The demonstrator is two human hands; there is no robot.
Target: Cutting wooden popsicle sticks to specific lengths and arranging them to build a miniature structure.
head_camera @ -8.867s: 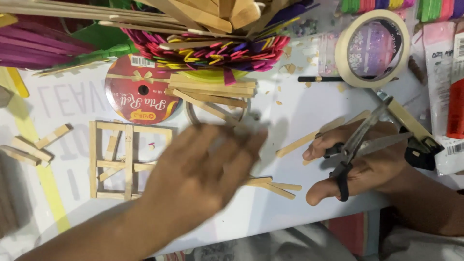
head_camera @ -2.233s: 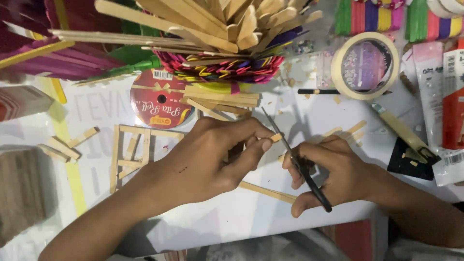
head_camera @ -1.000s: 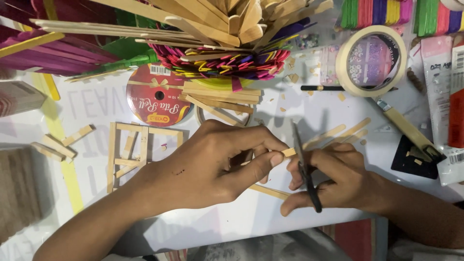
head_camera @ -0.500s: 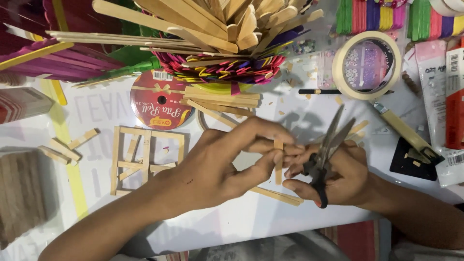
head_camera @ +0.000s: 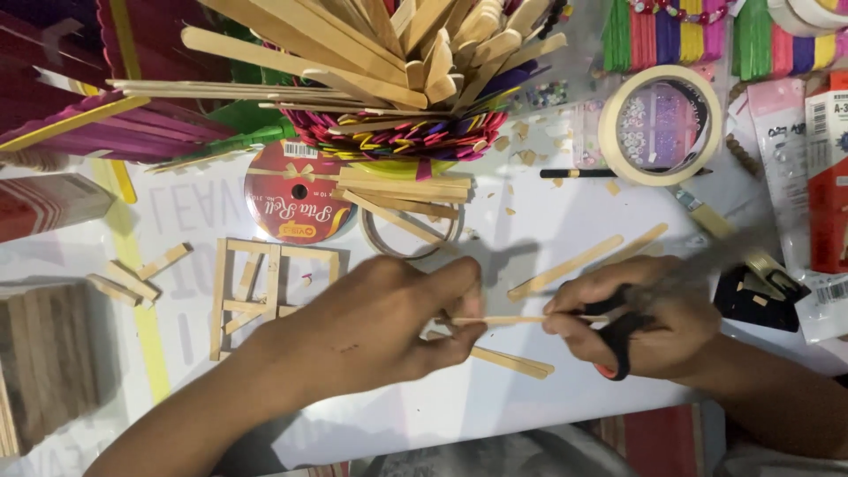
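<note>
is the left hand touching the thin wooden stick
Touching. The head view shows the left hand pinching one end of the thin wooden stick between its fingertips.

Thin pale wooden stick (head_camera: 521, 320) horizontal above white table; black-handled scissors (head_camera: 618, 340) at its right end.

Stick frame (head_camera: 265, 287) at nine o'clock of the left hand (head_camera: 380, 327) on the table (head_camera: 530, 406); ribbon spool (head_camera: 296, 208) at twelve of the frame — tape roll (head_camera: 658, 124) at two (beyond loose sticks (head_camera: 583, 261)), right hand (head_camera: 645, 322) at three.
</note>
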